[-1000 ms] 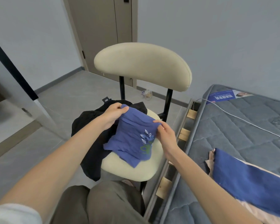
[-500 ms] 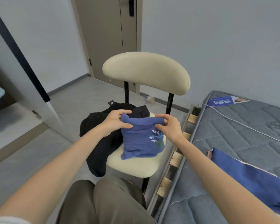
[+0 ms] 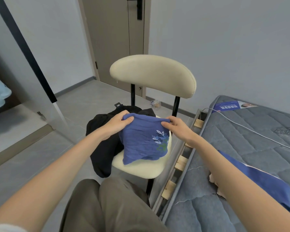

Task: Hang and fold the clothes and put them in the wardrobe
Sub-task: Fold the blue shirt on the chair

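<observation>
Since one second ago, both hands have gone up to the top edge of the blue crinkled garment with white and green leaf embroidery, and the right hand has left the side of the cloth for its upper right corner. Now the left hand grips the upper left corner with curled fingers and thumb, and the right hand pinches the other corner between thumb and fingers. The garment is stretched between them above the cream padded chair with black metal legs, and its lower edge lies on the seat. A black garment lies on the left part of the seat, behind and beside the blue one, and hangs over the seat edge. To the right stands a grey quilted mattress; a dark blue folded cloth lies on it, partly hidden by the right forearm, and a thin white cable runs across it. Behind the chair is a grey-brown door.
</observation>
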Available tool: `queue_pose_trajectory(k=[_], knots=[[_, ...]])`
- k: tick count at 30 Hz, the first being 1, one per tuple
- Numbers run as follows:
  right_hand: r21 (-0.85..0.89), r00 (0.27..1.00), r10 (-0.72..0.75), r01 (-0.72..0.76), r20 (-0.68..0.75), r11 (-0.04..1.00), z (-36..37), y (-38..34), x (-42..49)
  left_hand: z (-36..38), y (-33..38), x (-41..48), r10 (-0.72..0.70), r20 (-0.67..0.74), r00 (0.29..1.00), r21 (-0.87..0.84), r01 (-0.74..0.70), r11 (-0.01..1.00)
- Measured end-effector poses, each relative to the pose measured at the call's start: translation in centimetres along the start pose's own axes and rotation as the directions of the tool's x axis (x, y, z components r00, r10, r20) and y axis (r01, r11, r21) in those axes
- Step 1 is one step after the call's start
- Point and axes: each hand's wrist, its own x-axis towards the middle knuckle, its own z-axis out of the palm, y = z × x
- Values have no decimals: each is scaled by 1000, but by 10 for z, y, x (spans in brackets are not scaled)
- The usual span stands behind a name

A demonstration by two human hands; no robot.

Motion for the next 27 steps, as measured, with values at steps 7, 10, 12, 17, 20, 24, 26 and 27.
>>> queue_pose_trajectory(k=[7,10,12,17,20,24,26,27], knots=[[76,995,24,-17,-96,997,13,0,0,3,-2,-7,-106,3,994,-102,106,989],[43,993,78,-75,-90,996,21,13,5,12,-12,0,-141,13,990,-26,141,990],[5,990,130,-130,-61,992,27,28,13,21,-24,11,-167,2,986,19,167,986],[-64,970,210,-219,-119,974,44,58,36,44,-57,37,-176,-78,981,59,180,982],[-52,960,226,-237,-166,970,49,69,59,48,-72,60,-164,-143,976,71,176,982],[-28,951,253,-262,-180,965,55,80,91,48,-90,91,-179,-194,965,94,200,975],[10,945,272,-275,-181,961,59,85,103,50,-99,101,-196,-225,954,86,220,972],[29,941,285,-285,-182,958,61,88,107,50,-103,105,-205,-234,950,58,224,973]])
